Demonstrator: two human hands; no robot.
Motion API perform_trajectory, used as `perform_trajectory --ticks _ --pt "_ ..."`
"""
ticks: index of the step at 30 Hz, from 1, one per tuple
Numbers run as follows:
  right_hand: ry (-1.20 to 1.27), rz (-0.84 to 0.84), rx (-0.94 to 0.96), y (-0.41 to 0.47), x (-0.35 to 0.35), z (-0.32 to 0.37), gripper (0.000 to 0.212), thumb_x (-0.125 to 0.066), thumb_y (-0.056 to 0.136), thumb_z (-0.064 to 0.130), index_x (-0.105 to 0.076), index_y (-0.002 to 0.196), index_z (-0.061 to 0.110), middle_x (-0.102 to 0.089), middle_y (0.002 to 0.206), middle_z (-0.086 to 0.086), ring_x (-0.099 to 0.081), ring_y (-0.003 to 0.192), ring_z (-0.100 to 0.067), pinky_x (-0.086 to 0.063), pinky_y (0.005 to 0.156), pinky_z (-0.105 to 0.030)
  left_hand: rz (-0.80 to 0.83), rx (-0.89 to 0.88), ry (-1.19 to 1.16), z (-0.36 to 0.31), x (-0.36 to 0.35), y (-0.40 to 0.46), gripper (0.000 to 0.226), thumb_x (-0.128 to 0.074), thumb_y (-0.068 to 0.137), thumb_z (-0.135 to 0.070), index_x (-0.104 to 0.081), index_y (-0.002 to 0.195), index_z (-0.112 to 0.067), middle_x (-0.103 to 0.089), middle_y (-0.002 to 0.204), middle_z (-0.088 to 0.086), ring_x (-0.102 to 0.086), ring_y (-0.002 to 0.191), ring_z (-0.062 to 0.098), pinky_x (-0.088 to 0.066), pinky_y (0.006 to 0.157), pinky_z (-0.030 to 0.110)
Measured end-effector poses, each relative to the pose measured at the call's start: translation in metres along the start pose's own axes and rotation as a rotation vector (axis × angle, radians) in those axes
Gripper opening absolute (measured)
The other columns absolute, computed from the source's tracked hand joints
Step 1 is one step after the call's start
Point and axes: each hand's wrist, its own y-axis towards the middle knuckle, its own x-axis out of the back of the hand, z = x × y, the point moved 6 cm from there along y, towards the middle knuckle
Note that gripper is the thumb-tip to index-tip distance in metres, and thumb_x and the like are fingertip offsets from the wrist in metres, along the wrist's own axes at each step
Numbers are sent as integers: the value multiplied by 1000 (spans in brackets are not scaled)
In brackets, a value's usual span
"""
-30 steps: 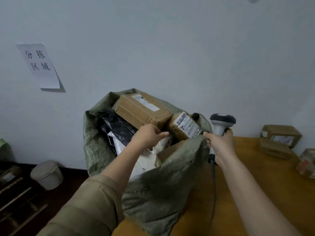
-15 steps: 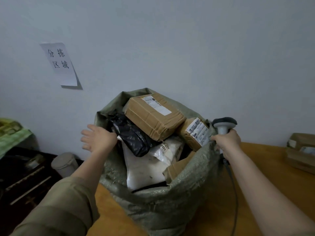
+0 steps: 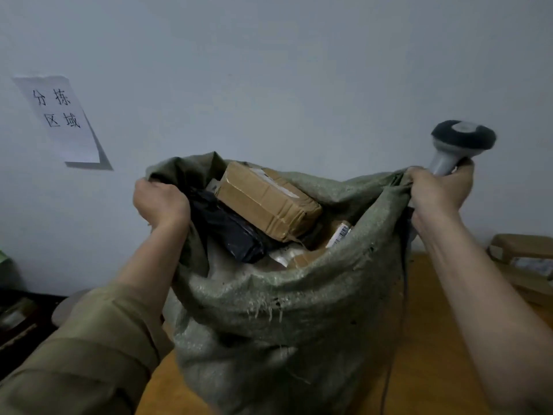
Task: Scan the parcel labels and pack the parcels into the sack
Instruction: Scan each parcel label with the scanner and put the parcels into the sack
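Note:
A green woven sack (image 3: pixel 287 319) stands on the wooden table, its mouth stretched wide between both hands. My left hand (image 3: pixel 160 203) grips the sack's left rim. My right hand (image 3: pixel 438 191) grips the right rim together with the handle of a grey barcode scanner (image 3: pixel 457 145), whose head points up. Inside lie a brown taped cardboard box (image 3: pixel 266 202) on top, a black plastic mailer (image 3: pixel 230 229) beside it, and a smaller labelled parcel (image 3: pixel 339 235) half hidden under the right rim.
The wooden table (image 3: pixel 431 369) carries more cardboard parcels (image 3: pixel 523 259) at the right edge. A paper sign (image 3: pixel 59 118) hangs on the grey wall. Dark shelving (image 3: pixel 18 319) sits low on the left. The scanner's cable (image 3: pixel 392 369) hangs down the sack's right side.
My left hand went from the sack's contents out to its left rim and took hold of it. Both hands have pulled the rim up and apart, so the parcels sit lower inside.

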Motion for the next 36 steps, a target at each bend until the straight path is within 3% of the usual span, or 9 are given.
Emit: perform_trajectory --ticks 5,10,13,16,18,22,26,31,36 --pt "85 -28 -76 -4 -4 -16 58 -64 79 3 -46 131 21 -60 120 2 -64 101 -13 -56 93 -38 -33 -28 10 13 2 12 33 -31 100 -9 -55 112 10 -58 121 27 -54 112 38 -35 92 37" --pt "153 -116 37 1 3 -3 65 -63 78 8 -39 138 22 -55 127 6 -61 112 -10 -54 97 -32 -252 -235 -141 -20 26 10 24 -32 98 -7 -55 97 0 -60 107 26 -53 98 35 -31 81 33" --pt "-34 -29 -83 7 5 -20 66 -59 82 6 -38 141 25 -54 126 6 -58 112 -14 -54 97 -39 -72 -157 -10 6 7 5 19 -37 97 -14 -51 89 -3 -54 93 15 -49 83 28 -30 69 30" --pt "-320 105 -119 10 3 -34 53 -57 84 6 -44 134 19 -54 114 0 -58 106 -24 -54 91 -46 82 -74 234 28 -17 -4 22 -48 88 -11 -55 107 -3 -49 120 19 -49 109 38 -40 91 43" --pt "-502 144 -20 12 -1 -21 49 -57 85 5 -45 131 14 -53 109 -4 -54 112 -32 -52 84 -45 69 -149 347 16 -25 -8 39 -56 81 -7 -49 119 -6 -39 131 19 -38 121 40 -33 101 46" --pt "-713 124 264 19 -24 25 53 -56 86 6 -40 137 8 -54 119 -13 -47 117 -34 -42 75 -41 128 -424 272 -31 -50 -13 44 -54 81 -4 -48 124 -6 -35 132 18 -38 120 37 -33 98 42" --pt "-390 395 -100 28 -67 -25 36 -56 88 0 -49 124 3 -63 102 -15 -67 74 -21 -46 51 -28 400 -369 185 -41 -104 -17 42 -49 88 -6 -39 128 -2 -25 137 15 -56 92 40 -42 75 39" --pt "-327 556 -505 34 -76 -125 32 -56 92 -2 -47 123 3 -59 109 -18 -74 79 -29 -49 46 -25 523 10 322 4 -152 1 73 -61 90 -23 -19 144 0 -8 152 22 -47 121 42 -42 94 39" --pt "-377 573 -733 38 -66 -170 31 -60 92 -4 -49 121 -3 -61 110 -26 -68 68 -30 -58 46 -30 511 285 306 51 -166 20 70 -58 91 -16 -19 146 2 -35 146 23 -40 132 34 -42 84 33"
